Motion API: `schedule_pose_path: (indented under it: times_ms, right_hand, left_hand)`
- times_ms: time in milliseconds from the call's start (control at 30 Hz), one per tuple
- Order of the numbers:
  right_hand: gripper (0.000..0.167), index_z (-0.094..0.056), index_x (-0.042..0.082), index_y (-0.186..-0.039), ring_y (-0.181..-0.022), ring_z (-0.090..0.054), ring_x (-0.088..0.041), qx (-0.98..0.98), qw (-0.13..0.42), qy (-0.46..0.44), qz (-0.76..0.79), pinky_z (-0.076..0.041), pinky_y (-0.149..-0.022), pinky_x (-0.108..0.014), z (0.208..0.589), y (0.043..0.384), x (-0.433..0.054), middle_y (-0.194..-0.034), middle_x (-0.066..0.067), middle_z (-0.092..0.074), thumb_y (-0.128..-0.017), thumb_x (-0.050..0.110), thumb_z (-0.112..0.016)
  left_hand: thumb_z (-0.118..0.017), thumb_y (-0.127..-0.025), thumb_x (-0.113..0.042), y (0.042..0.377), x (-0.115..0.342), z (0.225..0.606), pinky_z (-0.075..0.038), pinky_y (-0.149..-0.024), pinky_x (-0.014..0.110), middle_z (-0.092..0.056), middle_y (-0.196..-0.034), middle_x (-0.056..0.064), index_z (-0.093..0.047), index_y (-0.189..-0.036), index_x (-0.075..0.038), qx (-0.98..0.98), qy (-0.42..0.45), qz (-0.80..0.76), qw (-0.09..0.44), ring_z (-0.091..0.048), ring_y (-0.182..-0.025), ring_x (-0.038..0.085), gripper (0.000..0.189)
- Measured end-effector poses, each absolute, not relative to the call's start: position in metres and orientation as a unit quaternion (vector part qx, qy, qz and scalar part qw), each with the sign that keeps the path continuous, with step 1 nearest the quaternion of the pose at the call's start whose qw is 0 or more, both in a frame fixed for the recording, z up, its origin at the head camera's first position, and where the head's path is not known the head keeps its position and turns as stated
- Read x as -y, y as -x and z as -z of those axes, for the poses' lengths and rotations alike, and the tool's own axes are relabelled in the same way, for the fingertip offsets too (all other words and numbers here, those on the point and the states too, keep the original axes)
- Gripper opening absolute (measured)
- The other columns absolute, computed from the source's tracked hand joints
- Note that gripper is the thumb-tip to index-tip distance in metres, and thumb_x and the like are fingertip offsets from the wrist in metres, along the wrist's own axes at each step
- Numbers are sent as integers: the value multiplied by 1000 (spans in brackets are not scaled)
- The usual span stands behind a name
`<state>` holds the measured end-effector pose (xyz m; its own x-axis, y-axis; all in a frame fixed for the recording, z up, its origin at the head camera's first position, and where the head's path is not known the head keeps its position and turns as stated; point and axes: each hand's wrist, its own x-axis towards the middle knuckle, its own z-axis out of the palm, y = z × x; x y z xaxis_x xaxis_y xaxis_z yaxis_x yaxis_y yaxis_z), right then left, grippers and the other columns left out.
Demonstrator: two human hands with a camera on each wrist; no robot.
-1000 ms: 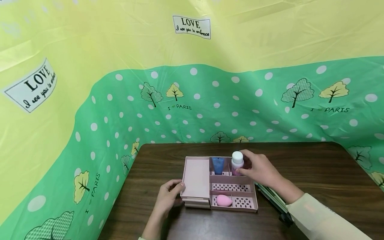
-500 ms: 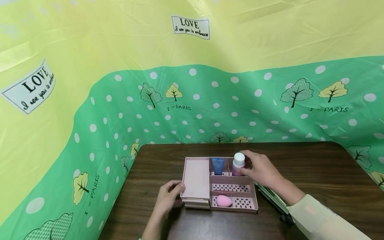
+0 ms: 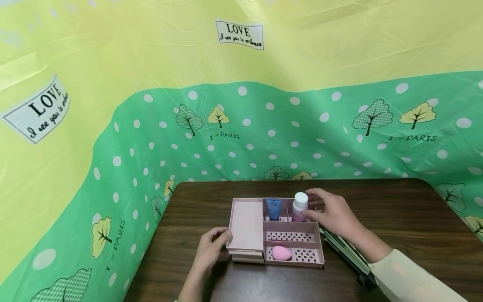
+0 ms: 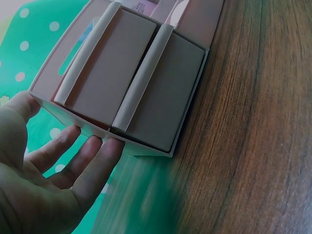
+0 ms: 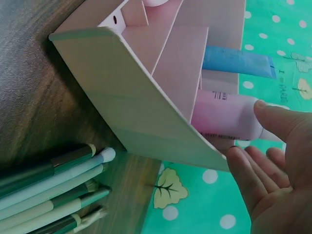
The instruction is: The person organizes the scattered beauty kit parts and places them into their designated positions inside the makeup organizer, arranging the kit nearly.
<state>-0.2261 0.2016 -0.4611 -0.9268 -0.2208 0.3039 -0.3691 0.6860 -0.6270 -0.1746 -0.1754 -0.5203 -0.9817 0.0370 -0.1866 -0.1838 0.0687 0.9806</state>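
A pink desk organizer stands on the table, with drawers on its left and compartments on its right. At its left side is my left hand, thumb by the top edge; in the left wrist view the fingertips touch the side wall. A pink bottle with a white cap stands upright in the back right compartment. My right hand is beside it, fingers spread, the thumb right at the bottle's shoulder. A blue tube stands in the compartment to its left. A pink makeup sponge lies in the front compartment.
Several makeup brushes lie on the table right of the organizer, under my right forearm. The middle compartment has a perforated floor. A green and yellow printed cloth hangs behind the dark wooden table.
The bottle shifted slightly right in its compartment and now stands there. My right hand has loosened its fingers and drawn a little to the right. The left hand stays put.
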Motion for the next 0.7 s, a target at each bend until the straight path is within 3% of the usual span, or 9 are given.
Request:
schedule_pose_path:
  times_ms: [267, 700]
  right_hand:
    - [49, -64, 6, -126, -95, -72, -28, 901, 107, -175, -383, -63, -73, -32, 462, 221, -213, -109, -12, -74, -82, 10, -87]
    - [42, -67, 8, -120, -88, -71, -23, 906, 135, -151, -371, -62, -71, -32, 477, 212, -236, -103, -8, -74, -83, 11, -86]
  left_hand:
    - [-69, -98, -29, 174, 175, 520, -65, -71, 40, -64, -113, 13, -66, -127, 1, -721, 50, -686, 84, -67, -93, 20, 42]
    - [-70, -97, -29, 176, 177, 524, -65, -71, 41, -65, -111, 15, -67, -126, 1, -723, 51, -684, 83, -68, -92, 19, 42]
